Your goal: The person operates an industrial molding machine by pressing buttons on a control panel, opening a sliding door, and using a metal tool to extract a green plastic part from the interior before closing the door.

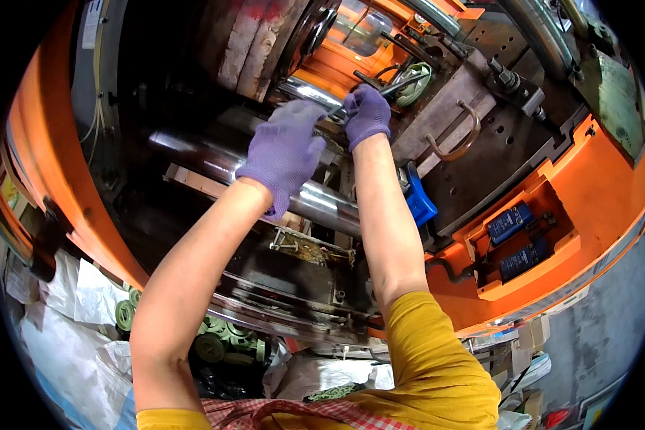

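Here both purple-gloved hands reach deep into the big orange machine [595, 193]: the left hand [283, 154] lies loosely curled over the polished steel tie bar [322, 201] as if for steadiness, while the right hand [368, 115] pinches a dark metal rod [401, 82] at the grey steel mould block [459, 122].

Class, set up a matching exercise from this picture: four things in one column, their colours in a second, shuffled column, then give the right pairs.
Things:
1. gloves on both hands: left hand, right hand
2. machine housing
3. small bin
4. shirt sleeve

Colours:
A. blue
B. yellow
C. purple
D. orange

Pairs: 1-C, 2-D, 3-A, 4-B
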`<state>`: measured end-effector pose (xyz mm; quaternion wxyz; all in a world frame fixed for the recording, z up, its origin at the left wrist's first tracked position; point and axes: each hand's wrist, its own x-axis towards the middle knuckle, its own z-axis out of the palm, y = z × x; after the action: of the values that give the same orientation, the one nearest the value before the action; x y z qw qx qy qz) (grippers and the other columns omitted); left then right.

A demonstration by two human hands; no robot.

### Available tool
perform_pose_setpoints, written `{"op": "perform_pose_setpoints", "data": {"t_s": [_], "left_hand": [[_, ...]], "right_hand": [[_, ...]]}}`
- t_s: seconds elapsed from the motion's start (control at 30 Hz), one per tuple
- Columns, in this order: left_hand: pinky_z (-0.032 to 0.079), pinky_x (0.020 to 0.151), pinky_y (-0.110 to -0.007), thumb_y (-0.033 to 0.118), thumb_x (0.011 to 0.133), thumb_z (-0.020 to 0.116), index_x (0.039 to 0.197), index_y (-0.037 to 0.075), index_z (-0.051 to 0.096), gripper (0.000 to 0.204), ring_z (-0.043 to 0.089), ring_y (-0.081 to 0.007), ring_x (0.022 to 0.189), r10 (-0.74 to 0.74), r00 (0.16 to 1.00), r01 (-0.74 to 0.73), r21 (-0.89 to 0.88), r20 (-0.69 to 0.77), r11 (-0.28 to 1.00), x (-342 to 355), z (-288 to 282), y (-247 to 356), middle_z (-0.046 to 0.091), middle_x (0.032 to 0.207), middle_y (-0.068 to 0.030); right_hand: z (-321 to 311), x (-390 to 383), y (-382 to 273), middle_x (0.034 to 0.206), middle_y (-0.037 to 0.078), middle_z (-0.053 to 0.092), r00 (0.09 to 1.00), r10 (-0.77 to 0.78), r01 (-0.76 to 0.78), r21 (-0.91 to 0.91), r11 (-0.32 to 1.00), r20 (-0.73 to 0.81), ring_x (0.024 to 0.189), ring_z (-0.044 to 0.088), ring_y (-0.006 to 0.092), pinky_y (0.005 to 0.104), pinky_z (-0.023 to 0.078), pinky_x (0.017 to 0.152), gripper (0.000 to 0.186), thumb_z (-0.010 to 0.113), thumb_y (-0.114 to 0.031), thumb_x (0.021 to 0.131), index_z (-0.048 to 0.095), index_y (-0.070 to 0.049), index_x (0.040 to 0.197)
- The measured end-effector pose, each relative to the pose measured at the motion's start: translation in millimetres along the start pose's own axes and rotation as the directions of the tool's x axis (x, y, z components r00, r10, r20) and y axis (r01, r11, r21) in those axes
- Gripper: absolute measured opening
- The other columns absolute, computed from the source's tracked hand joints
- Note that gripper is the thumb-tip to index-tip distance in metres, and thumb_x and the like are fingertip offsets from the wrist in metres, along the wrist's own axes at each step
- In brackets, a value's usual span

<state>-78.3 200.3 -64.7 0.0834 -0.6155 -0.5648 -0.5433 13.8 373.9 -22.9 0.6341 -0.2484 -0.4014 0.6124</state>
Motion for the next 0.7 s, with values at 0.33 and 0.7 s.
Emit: {"op": "perform_pose_setpoints", "data": {"t_s": [0.33, 0.7], "left_hand": [[0.048, 0.084, -0.031, 0.015, 0.076, 0.061, 0.122, 0.000, 0.050, 0.049, 0.061, -0.0209, 0.097, -0.058, 0.988, 0.103, -0.333, 0.143, 0.937, 44.6, 42.5, -16.3, 0.060, 0.112, -0.0161], [0.046, 0.070, -0.025, 0.045, 0.084, 0.055, 0.122, 0.012, 0.054, 0.050, 0.054, -0.0145, 0.082, -0.187, 0.852, 0.489, -0.614, 0.489, 0.620, 75.2, 79.7, 28.8, 0.059, 0.100, -0.0039]], "right_hand": [[-18.7, 78.5, 47.6, 0.079, -0.002, 0.063, 0.894, -0.396, 0.134, -0.969, -0.209, 0.209, 0.074, 0.061, 0.0140, 0.0282, 0.046, 0.061, 0.014, 0.054, -0.023, 0.085, 0.066, -0.016, 0.089], [-83.1, 148.8, 40.1, 0.081, 0.008, 0.066, 0.828, -0.478, 0.077, -0.903, -0.422, 0.294, 0.070, 0.064, 0.0232, 0.0350, 0.047, 0.059, 0.012, 0.058, -0.012, 0.078, 0.066, -0.009, 0.085]]}}
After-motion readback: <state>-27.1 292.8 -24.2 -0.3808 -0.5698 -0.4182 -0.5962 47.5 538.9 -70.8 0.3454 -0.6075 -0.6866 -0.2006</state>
